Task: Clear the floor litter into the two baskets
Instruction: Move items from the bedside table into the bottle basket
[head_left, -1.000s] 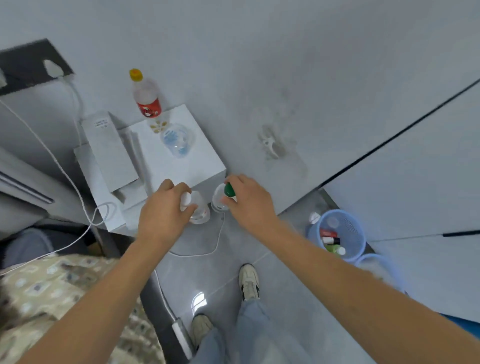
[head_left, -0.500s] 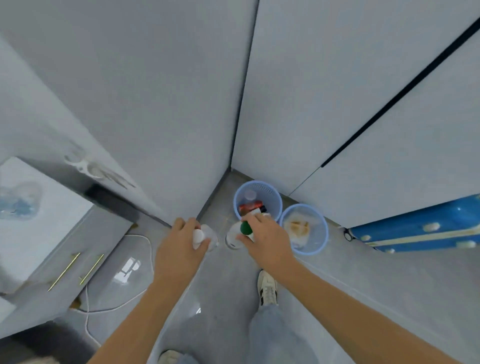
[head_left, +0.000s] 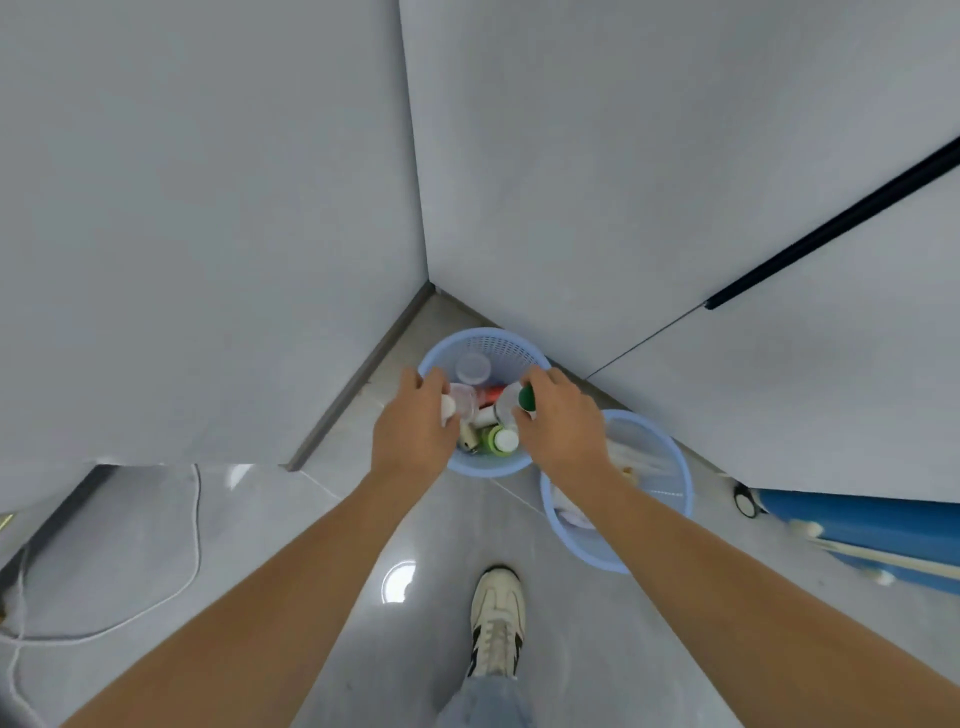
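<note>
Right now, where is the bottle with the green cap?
The bottle with the green cap is in the right hand, held over the corner basket, left of the second basket.

Two bottle-laden hands (head_left: 415, 431) over basket (head_left: 488, 340)

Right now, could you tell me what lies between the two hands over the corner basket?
In the head view, bottles already in the basket show between the left hand and right hand.
</note>
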